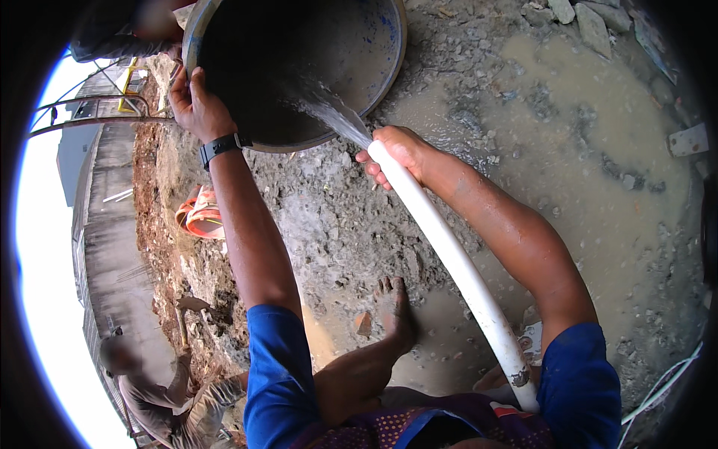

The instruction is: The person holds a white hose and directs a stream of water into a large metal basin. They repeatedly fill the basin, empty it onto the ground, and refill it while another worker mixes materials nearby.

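My left hand grips the rim of a large round drum, thumb on the near side; a dark watch is on that wrist. The drum is tilted with its mouth facing me, its inside dark and flecked with blue paint. In my right hand is a white hose or pipe, held close to its outlet. A stream of water shoots from it into the drum's mouth. The pipe curves back down past my right arm to my body. Where the water lands inside is partly lost in shadow.
Muddy water and stony mud surround my bare foot. Another person is beside the drum's rim. A second person holds a hoe-like tool. Orange containers, stone slabs and a pale cable lie around.
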A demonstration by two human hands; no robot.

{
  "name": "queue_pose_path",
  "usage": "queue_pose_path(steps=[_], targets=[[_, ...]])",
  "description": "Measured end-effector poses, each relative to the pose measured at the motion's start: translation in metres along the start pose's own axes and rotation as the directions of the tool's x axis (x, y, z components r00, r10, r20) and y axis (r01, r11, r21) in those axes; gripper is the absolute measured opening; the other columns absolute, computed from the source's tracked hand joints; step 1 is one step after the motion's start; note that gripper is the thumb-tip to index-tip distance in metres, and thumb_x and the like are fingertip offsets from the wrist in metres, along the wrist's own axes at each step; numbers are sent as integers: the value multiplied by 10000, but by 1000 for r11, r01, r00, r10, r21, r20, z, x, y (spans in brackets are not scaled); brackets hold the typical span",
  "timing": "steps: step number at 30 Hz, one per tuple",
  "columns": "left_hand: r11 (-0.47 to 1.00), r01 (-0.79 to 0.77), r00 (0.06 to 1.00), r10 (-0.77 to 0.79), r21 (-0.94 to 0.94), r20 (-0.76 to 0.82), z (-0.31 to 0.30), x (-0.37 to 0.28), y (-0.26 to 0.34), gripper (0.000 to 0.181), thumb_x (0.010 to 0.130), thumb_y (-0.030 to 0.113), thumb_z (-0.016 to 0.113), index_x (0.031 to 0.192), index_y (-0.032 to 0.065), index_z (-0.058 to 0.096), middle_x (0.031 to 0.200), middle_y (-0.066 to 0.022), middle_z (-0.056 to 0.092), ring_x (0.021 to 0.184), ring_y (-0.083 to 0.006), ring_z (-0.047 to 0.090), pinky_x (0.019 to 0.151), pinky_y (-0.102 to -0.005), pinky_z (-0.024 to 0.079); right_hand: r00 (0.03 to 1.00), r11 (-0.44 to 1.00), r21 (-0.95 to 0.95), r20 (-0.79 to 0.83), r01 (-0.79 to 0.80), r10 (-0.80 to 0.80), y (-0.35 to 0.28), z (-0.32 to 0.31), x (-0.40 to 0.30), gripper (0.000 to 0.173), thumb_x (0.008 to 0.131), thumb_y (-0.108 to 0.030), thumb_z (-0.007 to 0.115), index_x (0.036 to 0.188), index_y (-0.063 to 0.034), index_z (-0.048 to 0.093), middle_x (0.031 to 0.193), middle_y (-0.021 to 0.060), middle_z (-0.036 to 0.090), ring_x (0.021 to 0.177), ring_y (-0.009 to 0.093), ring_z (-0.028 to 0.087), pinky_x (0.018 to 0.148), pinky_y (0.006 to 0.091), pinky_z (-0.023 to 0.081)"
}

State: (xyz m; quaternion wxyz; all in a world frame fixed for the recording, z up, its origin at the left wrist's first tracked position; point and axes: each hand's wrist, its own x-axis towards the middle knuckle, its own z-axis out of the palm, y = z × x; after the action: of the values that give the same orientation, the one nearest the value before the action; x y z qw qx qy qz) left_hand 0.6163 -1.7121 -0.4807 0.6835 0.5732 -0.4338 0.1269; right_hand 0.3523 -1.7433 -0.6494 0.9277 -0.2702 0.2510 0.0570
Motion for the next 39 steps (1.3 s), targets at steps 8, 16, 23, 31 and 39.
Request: queue_pose_path(steps=[8,16,23,31,39], targets=[[999,-49,999,49,6,4,3,0,2,239,903,74,716,1120,10,638,1050,-88,671,948,-145,636,872,-262,515,999,999,-19,18,28,-27,-38,-4,-26,395,982,-353,319,1040,-48,564,630,35,530,480,156,476,453,324,429],[999,-36,999,37,21,-36,5,2,-2,212,909,90,718,1088,31,621,1016,-66,672,913,-137,632,835,-265,522,994,987,-124,-32,100,-104,-67,5,-45,385,983,-308,316,1045,-26,572,651,56,559,464,140,475,422,313,430],[1000,0,999,-1,-20,-40,3,-4,-2,167,942,96,680,1082,24,624,1035,-75,672,940,-139,629,856,-267,521,991,987,-100,-39,123,-128,-56,13,-45,387,1003,-290,297,1049,-11,560,636,68,554,457,142,474,417,310,438],[997,-24,1000,25,70,-16,0,-6,0,167,979,156,647,1080,25,620,1032,-76,662,932,-128,607,862,-266,510,994,990,-93,-32,102,-105,-47,19,-34,390,1003,-286,301,1080,-2,557,649,68,552,463,141,469,427,315,442],[997,74,997,-73,26,-40,0,-11,9,296,1033,291,576,1082,4,630,1018,-70,655,941,-134,597,863,-284,488,989,980,-129,-2,148,-150,-83,35,-62,395,981,-283,309,1110,-6,558,654,58,541,484,132,457,446,303,441]])
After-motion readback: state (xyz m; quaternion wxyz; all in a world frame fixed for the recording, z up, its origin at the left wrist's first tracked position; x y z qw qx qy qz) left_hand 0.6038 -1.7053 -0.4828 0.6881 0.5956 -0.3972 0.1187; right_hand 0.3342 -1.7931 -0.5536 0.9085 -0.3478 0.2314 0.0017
